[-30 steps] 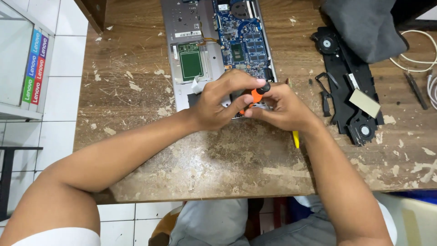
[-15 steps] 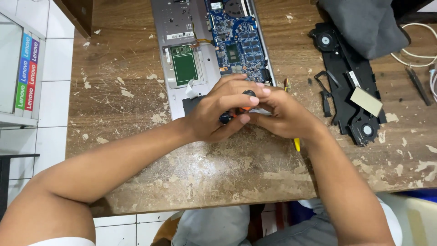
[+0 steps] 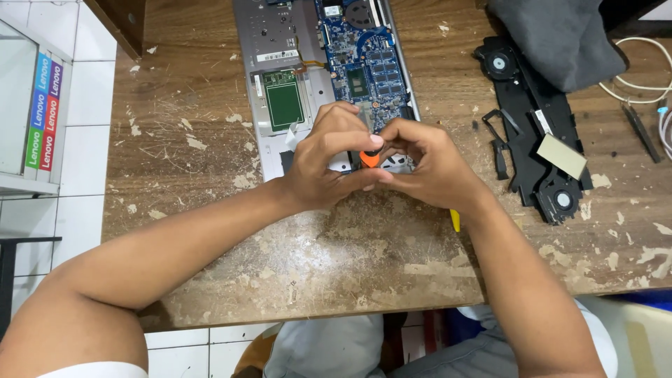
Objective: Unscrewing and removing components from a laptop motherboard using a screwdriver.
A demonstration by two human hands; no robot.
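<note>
— Both hands meet over the laptop's near end?
— Yes. Left hand (image 3: 325, 164) and right hand (image 3: 427, 164) are closed together, fingertips pinching a small orange tool (image 3: 369, 158).
— Where does it sit?
— Just above the open laptop (image 3: 280, 63), which lies at the desk's (image 3: 175, 196) far edge, middle.
— Around it?
— Blue board (image 3: 371, 70) inside; a yellow tip (image 3: 455, 220) under the right wrist; a black fan frame (image 3: 532, 133) near the right edge, grey cloth (image 3: 560, 35) at the far right corner.

both hands (image 3: 378, 157) shifted slightly, orange tool (image 3: 369, 158) more covered
</note>
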